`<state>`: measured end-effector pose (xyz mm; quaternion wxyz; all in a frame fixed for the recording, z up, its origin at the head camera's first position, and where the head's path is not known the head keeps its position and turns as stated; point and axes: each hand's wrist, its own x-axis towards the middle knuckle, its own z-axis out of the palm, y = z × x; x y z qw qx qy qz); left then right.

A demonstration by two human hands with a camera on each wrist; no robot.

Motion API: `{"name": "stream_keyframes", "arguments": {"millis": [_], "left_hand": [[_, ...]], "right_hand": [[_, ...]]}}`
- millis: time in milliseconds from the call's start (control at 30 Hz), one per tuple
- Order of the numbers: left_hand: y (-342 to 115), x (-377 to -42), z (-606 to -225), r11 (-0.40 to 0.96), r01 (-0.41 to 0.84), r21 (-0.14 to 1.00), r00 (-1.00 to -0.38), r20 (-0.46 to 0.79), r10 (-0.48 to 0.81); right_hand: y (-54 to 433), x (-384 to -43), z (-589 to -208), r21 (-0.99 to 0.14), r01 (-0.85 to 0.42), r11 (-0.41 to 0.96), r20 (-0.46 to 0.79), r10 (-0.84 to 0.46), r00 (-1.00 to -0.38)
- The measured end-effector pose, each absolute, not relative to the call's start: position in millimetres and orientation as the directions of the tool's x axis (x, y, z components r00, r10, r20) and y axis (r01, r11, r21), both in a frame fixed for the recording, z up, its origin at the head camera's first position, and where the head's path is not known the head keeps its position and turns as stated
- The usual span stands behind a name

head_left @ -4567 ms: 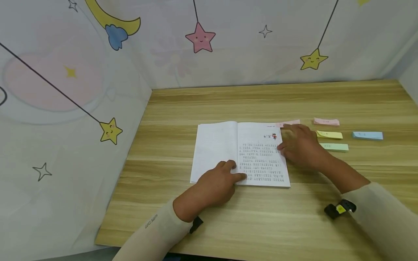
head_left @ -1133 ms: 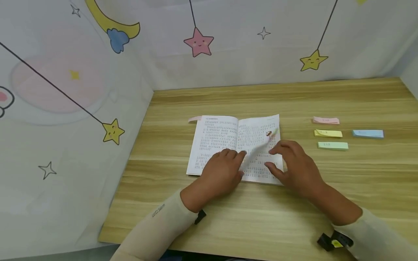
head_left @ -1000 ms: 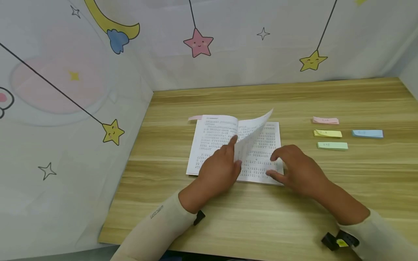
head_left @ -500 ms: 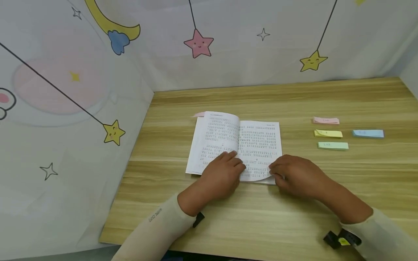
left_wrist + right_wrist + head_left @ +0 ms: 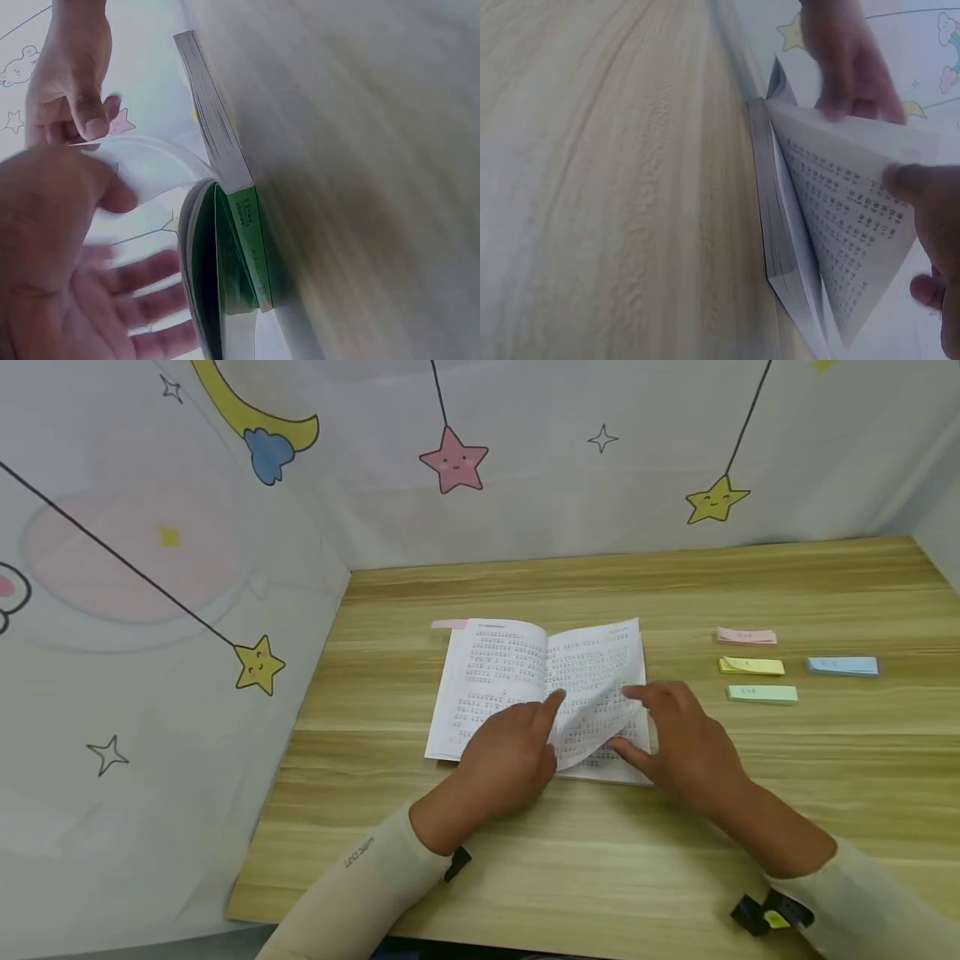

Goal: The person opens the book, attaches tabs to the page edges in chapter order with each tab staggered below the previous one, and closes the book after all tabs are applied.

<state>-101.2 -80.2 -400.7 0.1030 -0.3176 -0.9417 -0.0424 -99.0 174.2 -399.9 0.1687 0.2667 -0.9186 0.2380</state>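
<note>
An open book (image 5: 501,652) with printed pages lies on the table, its green spine (image 5: 251,225) showing in the left wrist view. My left hand (image 5: 504,750) rests over the lower left page near the centre fold, index finger extended. On the right side a single leaf (image 5: 847,210) stands lifted and bent. Beside its outer edge is my right hand (image 5: 693,739), thumb and index finger spread apart, fingertips right at the leaf. A pink paper tab (image 5: 448,624) sticks out from the book's upper left edge.
To the right of the book lie folded paper strips: pink (image 5: 746,636), yellow (image 5: 751,667), green (image 5: 762,694) and blue (image 5: 842,666). Behind the wooden table (image 5: 600,589) hangs a white cloth (image 5: 540,510) printed with stars and a moon.
Earlier a pink strip at the book's upper right was under my right hand; leaves have since turned left. Half a second ago my right fingers were together at the lower right corner; now they are spread.
</note>
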Motion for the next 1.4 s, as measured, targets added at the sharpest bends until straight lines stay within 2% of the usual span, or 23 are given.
{"name": "stream_keyframes", "arguments": {"millis": [67,167,233,300,433,500,567,767,1000,1100,1233,1300,1400], "left_hand": [[-82,-102,-400,0.827,0.561,0.036,-0.79,0.32,0.522],[-86,-104,-398,0.868,0.496,0.005,-0.799,0.393,0.454],[-89,-104,-394,0.858,0.51,-0.066,-0.788,0.365,0.496],[-91,-104,-391,0.8,0.582,-0.144,-0.749,0.29,0.596],[-88,-103,-387,0.661,0.737,-0.142,-0.646,0.139,0.75],[-86,-102,-388,0.66,0.744,-0.108,-0.653,0.096,0.752],[-84,-101,-390,0.691,0.718,-0.081,-0.687,0.075,0.723],[-80,-101,-397,0.763,0.644,-0.051,-0.758,0.085,0.646],[-80,-99,-396,0.8,0.6,0.016,-0.797,0.094,0.596],[-81,-99,-395,0.804,0.592,0.044,-0.804,0.101,0.586],[-81,-100,-395,0.809,0.585,0.067,-0.807,0.146,0.572],[-82,-101,-395,0.817,0.572,0.069,-0.804,0.242,0.543],[-84,-103,-396,0.85,0.525,0.042,-0.783,0.417,0.462]], "right_hand": [[176,-97,-400,-0.434,-0.443,0.785,0.32,-0.325,-0.89],[181,-97,-400,-0.597,-0.309,0.74,0.132,-0.289,-0.948],[184,-97,-400,-0.727,-0.217,0.651,0.013,-0.303,-0.953],[187,-97,-399,-0.816,-0.101,0.569,-0.091,-0.299,-0.95],[189,-98,-396,-0.887,0.036,0.461,-0.192,-0.298,-0.935],[190,-99,-397,-0.892,0.041,0.45,-0.194,-0.299,-0.934],[189,-101,-398,-0.899,0.052,0.435,-0.195,-0.292,-0.936],[174,-109,-401,-0.927,0.04,0.374,-0.153,-0.277,-0.949],[158,-111,-401,-0.895,-0.064,0.441,-0.085,-0.31,-0.947],[158,-107,-404,-0.894,-0.199,0.401,0.003,-0.438,-0.899],[159,-103,-409,-0.883,-0.353,0.309,0.089,-0.627,-0.774],[160,-102,-410,-0.862,-0.385,0.331,0.08,-0.66,-0.747],[164,-104,-413,-0.759,-0.463,0.458,0.056,-0.662,-0.747]]}}
